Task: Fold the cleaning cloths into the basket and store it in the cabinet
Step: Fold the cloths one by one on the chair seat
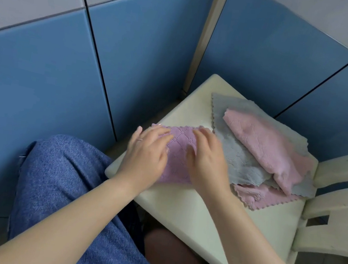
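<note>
Pressing down with both hands, I flatten a lilac cloth (178,152) on the cream plastic seat (208,217). My left hand (146,152) lies with fingers straight and spread on its left part; my right hand (208,159) rests with fingers relaxed on its right part, gripping nothing. The cloth is soft, embossed and scallop-edged. Just right of my hands lie gray (245,162) and pink cloths (271,145), heaped.

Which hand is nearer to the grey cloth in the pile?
Right. The right hand rests on the purple cloth directly beside the grey cloth, about touching its edge. The left hand presses the purple cloth's far side, farther from the grey one.
</note>
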The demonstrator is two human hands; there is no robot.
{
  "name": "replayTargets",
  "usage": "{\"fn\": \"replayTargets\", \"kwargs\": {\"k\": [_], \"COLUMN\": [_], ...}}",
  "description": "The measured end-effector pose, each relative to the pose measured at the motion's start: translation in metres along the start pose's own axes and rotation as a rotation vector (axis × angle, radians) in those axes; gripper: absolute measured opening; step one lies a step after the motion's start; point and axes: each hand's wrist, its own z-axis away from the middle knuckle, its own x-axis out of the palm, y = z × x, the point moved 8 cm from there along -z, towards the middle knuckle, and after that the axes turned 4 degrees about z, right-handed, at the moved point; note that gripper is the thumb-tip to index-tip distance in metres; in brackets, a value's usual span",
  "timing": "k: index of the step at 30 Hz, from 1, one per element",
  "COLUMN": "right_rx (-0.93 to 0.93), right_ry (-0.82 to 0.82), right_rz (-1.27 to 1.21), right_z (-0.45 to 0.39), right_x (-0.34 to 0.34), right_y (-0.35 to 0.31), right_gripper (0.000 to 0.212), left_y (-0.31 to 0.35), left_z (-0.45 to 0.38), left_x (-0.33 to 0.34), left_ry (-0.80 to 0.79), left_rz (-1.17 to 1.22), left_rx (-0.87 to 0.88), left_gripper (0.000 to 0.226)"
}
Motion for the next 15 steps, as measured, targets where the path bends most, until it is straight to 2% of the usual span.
{"fn": "replayTargets", "kwargs": {"k": [1,3,6,10,12,15], "right_rx": [-0.06,-0.126,-0.173,-0.119,-0.07,-0.032], "right_ry": [0.007,-0.09,-0.224,-0.326,-0.343,-0.371], "right_rz": [0.023,0.079,0.174,0.234,0.245,0.235], "right_z": [0.0,0.0,0.001,-0.001,0.001,0.001], "right_x": [0.008,0.029,0.055,0.066,0.064,0.064], "right_y": [-0.006,-0.011,-0.007,0.008,0.019,0.026], "right_gripper": [0.039,0.042,0.046,0.067,0.078,0.085], "left_y": [0.006,0.006,-0.011,-0.027,-0.029,-0.03], "left_z": [-0.002,-0.002,0.004,0.01,0.01,0.007], "left_x": [0.011,0.031,0.051,0.056,0.053,0.051], "left_ry": [-0.062,-0.175,-0.292,-0.343,-0.317,-0.314], "left_rz": [-0.075,-0.238,-0.371,-0.399,-0.379,-0.356], "left_rx": [0.021,0.028,-0.052,-0.13,-0.138,-0.144], "left_gripper": [0.042,0.049,0.056,0.071,0.076,0.081]}}
